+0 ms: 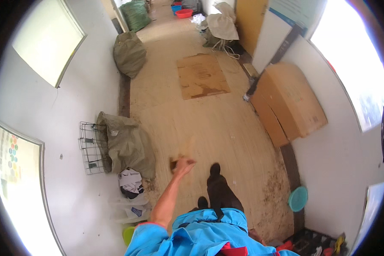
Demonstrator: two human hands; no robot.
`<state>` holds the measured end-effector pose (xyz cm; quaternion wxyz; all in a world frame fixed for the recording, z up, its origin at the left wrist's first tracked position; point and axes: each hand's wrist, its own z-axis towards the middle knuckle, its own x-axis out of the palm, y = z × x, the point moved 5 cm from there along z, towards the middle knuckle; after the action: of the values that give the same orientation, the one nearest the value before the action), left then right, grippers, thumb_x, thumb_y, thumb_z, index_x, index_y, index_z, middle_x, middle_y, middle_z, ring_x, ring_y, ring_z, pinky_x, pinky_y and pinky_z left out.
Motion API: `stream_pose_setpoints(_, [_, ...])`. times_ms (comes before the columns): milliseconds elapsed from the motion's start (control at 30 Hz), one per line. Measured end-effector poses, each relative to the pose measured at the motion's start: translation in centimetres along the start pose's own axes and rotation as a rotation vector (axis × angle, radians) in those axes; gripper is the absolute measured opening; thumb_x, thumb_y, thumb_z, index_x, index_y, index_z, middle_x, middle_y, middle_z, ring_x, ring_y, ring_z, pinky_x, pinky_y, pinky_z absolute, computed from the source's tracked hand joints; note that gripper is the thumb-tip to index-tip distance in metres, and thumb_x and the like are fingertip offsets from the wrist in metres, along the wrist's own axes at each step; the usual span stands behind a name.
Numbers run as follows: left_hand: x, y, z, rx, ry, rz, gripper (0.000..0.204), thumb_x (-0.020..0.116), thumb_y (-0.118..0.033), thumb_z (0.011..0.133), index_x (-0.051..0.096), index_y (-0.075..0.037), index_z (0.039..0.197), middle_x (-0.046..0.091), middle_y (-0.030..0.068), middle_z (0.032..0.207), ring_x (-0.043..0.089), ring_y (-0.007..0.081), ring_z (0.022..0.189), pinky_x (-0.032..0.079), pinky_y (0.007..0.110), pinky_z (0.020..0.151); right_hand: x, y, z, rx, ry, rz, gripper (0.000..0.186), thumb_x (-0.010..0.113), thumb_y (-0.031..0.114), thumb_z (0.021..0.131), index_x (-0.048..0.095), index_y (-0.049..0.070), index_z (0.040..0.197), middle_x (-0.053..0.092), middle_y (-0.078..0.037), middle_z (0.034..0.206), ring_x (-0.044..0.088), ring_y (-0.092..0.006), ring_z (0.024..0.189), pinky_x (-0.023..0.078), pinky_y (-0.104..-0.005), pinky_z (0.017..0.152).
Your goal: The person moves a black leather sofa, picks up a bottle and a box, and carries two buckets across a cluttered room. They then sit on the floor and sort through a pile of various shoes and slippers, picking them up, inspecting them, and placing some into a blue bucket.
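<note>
My left hand (183, 164) reaches out over the floor ahead of my feet, its fingers closed around something brown (173, 164), blurred and too unclear to name, with a faint pale streak beside it. My right hand (255, 237) shows only as a small patch of skin at the lower edge beside my blue clothing; its fingers are hidden. Beyond my left hand lies a flattened cardboard sheet (202, 77) on the corridor floor (166, 115).
Grey-green sacks (128, 141), a wire rack (89, 149) and bundled cloth (130, 183) line the left wall. A large cardboard box (286, 102), a teal basin (298, 199) and a black crate (311, 245) line the right. Sacks and plastic tubs (183, 13) stand farther along the corridor.
</note>
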<state>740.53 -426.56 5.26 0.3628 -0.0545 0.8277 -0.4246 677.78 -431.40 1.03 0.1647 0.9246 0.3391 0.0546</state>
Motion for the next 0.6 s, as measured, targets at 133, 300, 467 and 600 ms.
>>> stream_pose_setpoints(133, [-0.9, -14.1, 19.4, 0.387, -0.036, -0.010, 0.032, 0.062, -0.006, 0.072, 0.074, -0.012, 0.101, 0.068, 0.0139, 0.101, 0.065, 0.0322, 0.082, 0.051, 0.042, 0.079, 5.6, 13.3, 8.8, 0.027, 0.018, -0.167, 0.060, 0.068, 0.053, 0.084, 0.063, -0.006, 0.095, 0.066, -0.015, 0.079, 0.067, -0.0253, 0.065, 0.056, -0.0392, 0.051])
stream_pose_setpoints(300, [-4.2, -29.7, 31.7, 0.565, 0.015, -0.175, 0.036, 0.066, -0.015, 0.086, 0.063, -0.013, 0.122, 0.058, 0.0184, 0.121, 0.055, 0.0344, 0.113, 0.044, 0.041, 0.098, 6.0, 36.1, 18.7, -0.117, -0.033, -0.354, 0.064, 0.066, 0.056, 0.085, 0.063, -0.006, 0.099, 0.067, -0.015, 0.082, 0.068, -0.0247, 0.066, 0.058, -0.0395, 0.053])
stream_pose_setpoints(467, [-14.6, -17.7, 40.1, 0.384, 0.115, -0.328, 0.039, 0.064, -0.013, 0.091, 0.058, -0.007, 0.129, 0.060, 0.0145, 0.126, 0.062, 0.0248, 0.111, 0.051, 0.034, 0.092, 15.9, 65.8, 24.2, -0.283, -0.008, -0.305, 0.065, 0.066, 0.058, 0.084, 0.064, -0.006, 0.099, 0.067, -0.013, 0.083, 0.068, -0.0219, 0.068, 0.058, -0.0355, 0.056])
stream_pose_setpoints(600, [-20.2, -0.6, 41.1, -0.291, -0.112, -0.042, 0.042, 0.062, -0.028, 0.087, 0.063, -0.004, 0.121, 0.063, 0.0175, 0.122, 0.060, 0.0318, 0.113, 0.047, 0.042, 0.095, 17.9, 84.5, 28.0, -0.470, -0.117, -0.448, 0.059, 0.065, 0.054, 0.087, 0.065, -0.003, 0.102, 0.067, -0.011, 0.084, 0.068, -0.0201, 0.067, 0.057, -0.0346, 0.054])
